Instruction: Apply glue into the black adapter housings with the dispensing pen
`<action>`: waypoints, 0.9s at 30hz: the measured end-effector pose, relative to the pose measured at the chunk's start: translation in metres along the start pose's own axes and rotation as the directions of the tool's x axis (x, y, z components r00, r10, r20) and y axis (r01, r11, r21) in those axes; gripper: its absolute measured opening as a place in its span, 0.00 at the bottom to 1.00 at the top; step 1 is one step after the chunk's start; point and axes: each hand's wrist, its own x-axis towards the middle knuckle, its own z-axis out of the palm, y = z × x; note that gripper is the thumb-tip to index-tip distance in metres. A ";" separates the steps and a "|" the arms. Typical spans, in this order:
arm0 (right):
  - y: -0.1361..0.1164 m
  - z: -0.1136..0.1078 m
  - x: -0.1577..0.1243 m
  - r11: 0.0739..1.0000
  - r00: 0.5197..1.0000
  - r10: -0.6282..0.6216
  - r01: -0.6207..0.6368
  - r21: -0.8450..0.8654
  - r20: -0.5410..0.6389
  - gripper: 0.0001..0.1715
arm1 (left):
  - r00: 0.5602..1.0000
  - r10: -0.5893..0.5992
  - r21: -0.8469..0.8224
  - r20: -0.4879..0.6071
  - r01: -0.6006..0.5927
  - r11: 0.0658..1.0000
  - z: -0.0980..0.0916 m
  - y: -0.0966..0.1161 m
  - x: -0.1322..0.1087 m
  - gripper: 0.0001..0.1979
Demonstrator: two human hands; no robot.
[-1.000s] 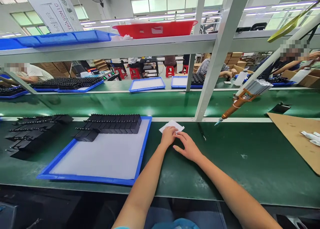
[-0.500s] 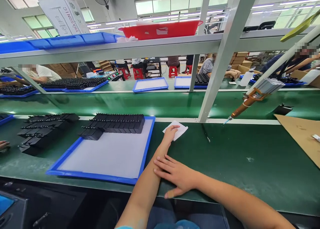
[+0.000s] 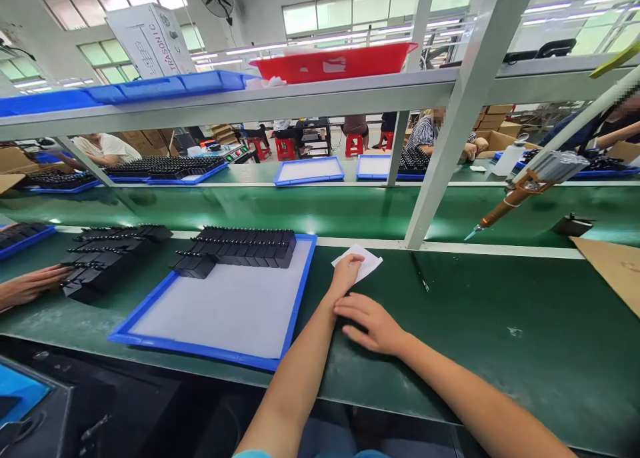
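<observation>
My left hand [image 3: 347, 271] rests on a small white paper sheet [image 3: 371, 263] near the back of the green bench, its fingers loosely bent over the paper. Against my left wrist lie the fingertips of my right hand [image 3: 373, 323], which is open and holds nothing. Left of my hands is a blue-rimmed tray [image 3: 302, 291] with a white lining. Several black box-shaped parts [image 3: 250, 248] stand in rows at its back. To the right of the paper lies a thin dark pen-like tool [image 3: 420, 271].
More black box-shaped parts [image 3: 107, 265] stand on the bench at left, with a co-worker's hand [image 3: 35, 286] beside them. An orange-brown tool with a pale tip [image 3: 505, 208] hangs at right, near a metal post [image 3: 450, 131]. Cardboard [image 3: 613, 271] covers the right edge.
My right hand has slid up my left forearm to the wrist. The fingers of my left hand are more bent. A co-worker's hand has come in from the left. The view has shifted slightly left.
</observation>
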 end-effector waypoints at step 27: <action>0.054 -0.006 -0.008 0.747 0.807 0.591 -0.551 -0.371 -0.009 0.28 | 0.980 0.194 0.493 0.043 -0.190 0.849 -0.001 0.005 -0.014 0.18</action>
